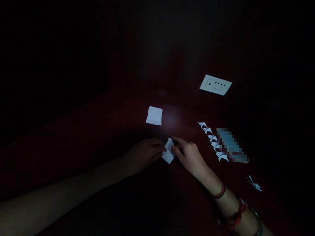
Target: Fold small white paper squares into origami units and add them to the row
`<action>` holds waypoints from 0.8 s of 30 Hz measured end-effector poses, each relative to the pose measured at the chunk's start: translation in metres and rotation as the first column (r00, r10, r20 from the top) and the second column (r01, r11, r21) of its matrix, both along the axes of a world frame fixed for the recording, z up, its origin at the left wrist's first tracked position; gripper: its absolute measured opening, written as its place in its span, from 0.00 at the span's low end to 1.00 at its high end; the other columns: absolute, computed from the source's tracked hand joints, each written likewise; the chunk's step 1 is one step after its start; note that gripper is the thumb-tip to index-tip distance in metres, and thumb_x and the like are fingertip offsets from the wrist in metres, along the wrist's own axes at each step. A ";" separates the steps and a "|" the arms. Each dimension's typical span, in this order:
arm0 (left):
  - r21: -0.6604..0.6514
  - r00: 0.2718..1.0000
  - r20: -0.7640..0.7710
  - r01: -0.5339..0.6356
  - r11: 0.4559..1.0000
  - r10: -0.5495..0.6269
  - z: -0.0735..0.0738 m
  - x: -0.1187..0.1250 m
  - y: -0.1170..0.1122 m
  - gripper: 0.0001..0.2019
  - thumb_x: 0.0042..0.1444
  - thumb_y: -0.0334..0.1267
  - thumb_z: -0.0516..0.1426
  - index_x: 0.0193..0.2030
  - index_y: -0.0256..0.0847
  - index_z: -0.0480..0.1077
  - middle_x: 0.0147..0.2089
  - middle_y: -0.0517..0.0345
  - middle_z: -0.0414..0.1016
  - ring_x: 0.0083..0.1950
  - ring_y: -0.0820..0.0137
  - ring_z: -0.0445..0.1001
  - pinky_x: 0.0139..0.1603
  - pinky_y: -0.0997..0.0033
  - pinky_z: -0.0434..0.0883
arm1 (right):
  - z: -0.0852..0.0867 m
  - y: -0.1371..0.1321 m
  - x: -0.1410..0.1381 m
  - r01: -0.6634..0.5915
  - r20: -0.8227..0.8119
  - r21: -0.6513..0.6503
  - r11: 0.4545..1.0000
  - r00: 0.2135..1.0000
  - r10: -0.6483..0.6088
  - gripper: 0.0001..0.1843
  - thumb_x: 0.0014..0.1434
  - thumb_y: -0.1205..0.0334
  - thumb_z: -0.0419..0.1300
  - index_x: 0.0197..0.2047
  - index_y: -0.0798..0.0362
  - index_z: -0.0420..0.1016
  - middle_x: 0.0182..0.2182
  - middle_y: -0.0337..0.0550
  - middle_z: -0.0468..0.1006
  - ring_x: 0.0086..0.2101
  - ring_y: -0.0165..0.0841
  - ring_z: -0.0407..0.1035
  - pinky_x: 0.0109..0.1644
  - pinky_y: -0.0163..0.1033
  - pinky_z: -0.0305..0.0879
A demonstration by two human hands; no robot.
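A small white sheet of paper (169, 156), partly folded with its upper part curling up, lies on the dark red table between my hands. My left hand (149, 150), with a ring on one finger, pinches the paper's left edge. From the other side my right hand (188, 152) grips the right edge between thumb and forefinger. Beyond them rests a stack of square white paper (154, 116). To the right runs a row of small folded white paper pieces (213, 141).
A phone (232, 145), blurred out, lies right beside the row. Another folded paper piece (255, 184) sits nearer me at the right. A white socket plate (216, 85) is behind the table (98, 124). The surroundings are very dark.
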State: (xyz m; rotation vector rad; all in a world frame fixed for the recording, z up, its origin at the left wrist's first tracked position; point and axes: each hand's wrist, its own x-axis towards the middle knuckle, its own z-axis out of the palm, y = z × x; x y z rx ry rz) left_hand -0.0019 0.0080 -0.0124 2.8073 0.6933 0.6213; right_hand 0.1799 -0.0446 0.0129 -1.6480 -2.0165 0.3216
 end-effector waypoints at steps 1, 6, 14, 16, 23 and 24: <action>-0.003 1.000 -0.001 0.003 1.000 -0.003 0.000 0.000 0.000 0.10 0.58 0.32 0.51 0.45 0.42 0.67 0.46 0.56 0.68 0.46 0.68 0.66 0.47 0.66 0.64 | 0.001 0.000 -0.001 -0.002 -0.025 -0.013 1.000 1.000 0.002 0.19 0.57 0.63 0.50 0.52 0.58 0.65 0.32 0.48 0.77 0.32 0.34 0.72 0.37 0.38 0.66; -0.033 1.000 0.014 0.003 0.999 -0.003 -0.001 -0.001 0.000 0.13 0.57 0.32 0.52 0.49 0.45 0.64 0.46 0.57 0.68 0.46 0.68 0.67 0.47 0.66 0.64 | 0.000 0.001 0.000 0.003 -0.141 -0.049 0.999 0.990 -0.010 0.16 0.55 0.64 0.52 0.48 0.57 0.68 0.28 0.44 0.77 0.28 0.31 0.71 0.33 0.35 0.65; -0.081 0.990 0.125 -0.062 0.995 0.072 -0.002 0.000 -0.003 0.26 0.56 0.33 0.53 0.60 0.45 0.48 0.57 0.55 0.59 0.55 0.68 0.60 0.53 0.66 0.60 | -0.001 0.001 0.001 0.010 -0.147 -0.042 0.999 0.989 -0.017 0.11 0.52 0.70 0.52 0.37 0.53 0.72 0.25 0.38 0.74 0.25 0.27 0.67 0.30 0.31 0.61; -0.096 0.990 0.126 -0.044 0.994 0.056 -0.002 0.000 -0.002 0.21 0.56 0.33 0.52 0.56 0.45 0.54 0.54 0.57 0.61 0.54 0.68 0.61 0.52 0.67 0.60 | -0.002 0.001 0.001 0.012 -0.155 -0.039 0.999 0.988 -0.018 0.11 0.51 0.70 0.52 0.36 0.53 0.72 0.25 0.39 0.75 0.25 0.27 0.67 0.30 0.31 0.60; -0.153 0.986 0.132 -0.078 0.985 0.099 -0.006 -0.001 -0.001 0.24 0.55 0.33 0.54 0.57 0.47 0.51 0.54 0.58 0.62 0.51 0.68 0.64 0.50 0.67 0.62 | -0.007 0.003 0.003 -0.013 -0.235 -0.060 0.998 0.972 -0.001 0.10 0.49 0.73 0.53 0.33 0.53 0.73 0.25 0.37 0.74 0.26 0.26 0.68 0.33 0.31 0.61; -0.153 0.986 0.134 -0.077 0.985 0.098 -0.006 -0.001 -0.001 0.25 0.55 0.33 0.54 0.58 0.47 0.50 0.54 0.58 0.61 0.52 0.68 0.63 0.50 0.67 0.61 | -0.007 0.003 0.004 -0.017 -0.240 -0.058 0.998 0.971 0.003 0.11 0.49 0.73 0.53 0.34 0.53 0.73 0.25 0.37 0.74 0.27 0.26 0.68 0.33 0.32 0.62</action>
